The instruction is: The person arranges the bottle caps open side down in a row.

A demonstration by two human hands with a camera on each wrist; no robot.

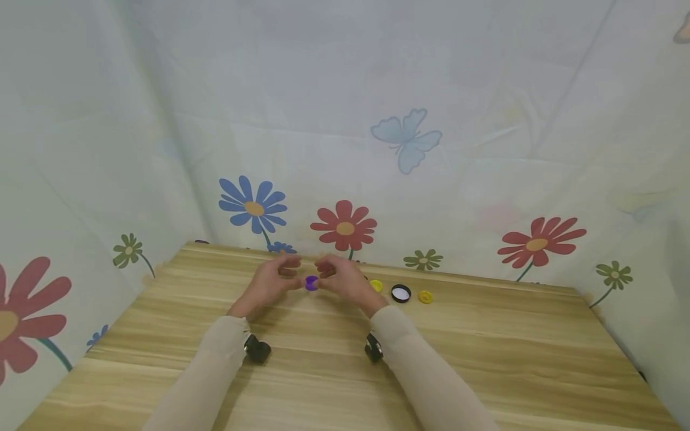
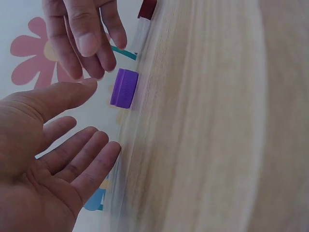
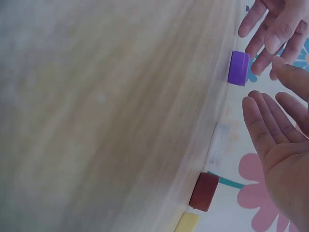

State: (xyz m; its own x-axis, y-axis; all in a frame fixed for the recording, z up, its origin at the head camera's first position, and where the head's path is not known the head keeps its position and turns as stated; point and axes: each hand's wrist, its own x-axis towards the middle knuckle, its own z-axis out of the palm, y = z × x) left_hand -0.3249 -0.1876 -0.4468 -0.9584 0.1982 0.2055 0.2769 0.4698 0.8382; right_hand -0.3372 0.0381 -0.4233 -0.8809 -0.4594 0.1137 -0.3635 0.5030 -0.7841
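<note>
A purple bottle cap (image 1: 311, 283) lies on the wooden table between my two hands. My left hand (image 1: 271, 282) is just left of it, fingers relaxed and apart, holding nothing. On the other side my right hand (image 1: 345, 279) is held in a like way, its thumb close to the cap in the head view. Both wrist views show a gap between the fingers and the purple cap (image 2: 124, 88). Beyond the right hand are a clear piece (image 3: 218, 144) and a dark red cap (image 3: 204, 192), both mostly hidden from the head camera.
Right of the hands lie a yellow cap (image 1: 376, 286), a black-rimmed lid with a white inside (image 1: 401, 293) and another yellow cap (image 1: 426, 297). Behind the table (image 1: 512, 347) hangs a cloth (image 1: 302, 149) printed with flowers and a butterfly.
</note>
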